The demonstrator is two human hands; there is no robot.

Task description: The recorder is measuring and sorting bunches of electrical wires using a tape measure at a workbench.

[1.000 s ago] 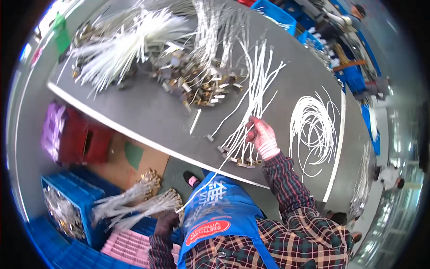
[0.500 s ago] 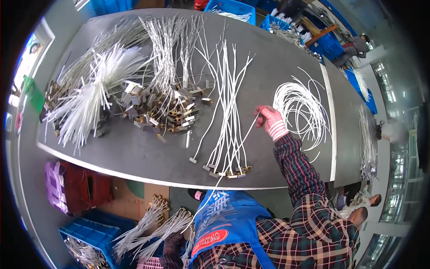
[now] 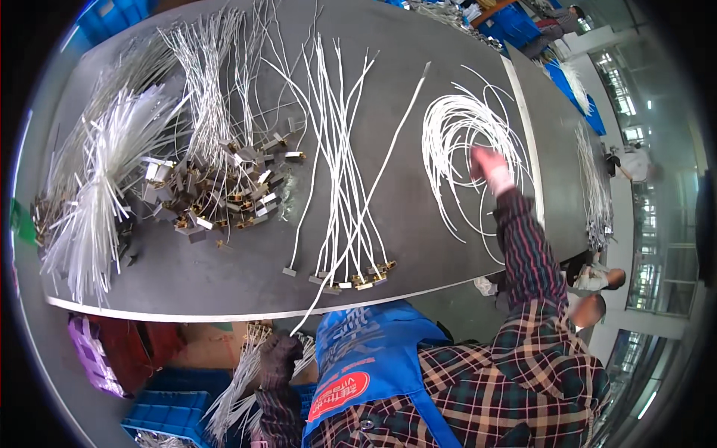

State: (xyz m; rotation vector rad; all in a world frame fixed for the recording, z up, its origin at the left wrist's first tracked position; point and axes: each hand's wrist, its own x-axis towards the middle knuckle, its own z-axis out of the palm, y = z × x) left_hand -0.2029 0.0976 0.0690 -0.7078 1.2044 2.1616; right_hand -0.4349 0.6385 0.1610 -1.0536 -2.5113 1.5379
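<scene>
My right hand (image 3: 490, 169), in a pinkish glove, is over the loose coil of thin white tubing (image 3: 448, 123) at the right of the table; motion blurs its fingers. My left hand (image 3: 281, 355), dark-gloved, is low beside my blue apron, closed at the lower end of a long white wire (image 3: 383, 166). That wire slants up across the table, its thin tip showing at the top. It crosses a spread bunch of white wires (image 3: 340, 160) with small metal end pieces (image 3: 364, 281) near the front edge.
Left on the dark table (image 3: 418, 254) lie a fan of clear-white tubes (image 3: 101, 194), more wires (image 3: 205, 97) and a heap of metal pieces (image 3: 224, 194). Below stand a blue crate (image 3: 168, 414) and a red bin (image 3: 138, 340). Other people (image 3: 597, 278) are at the right.
My right hand has let go of the white wire and moved right, over the coil. My left hand has come up toward the table edge. The view has shifted.
</scene>
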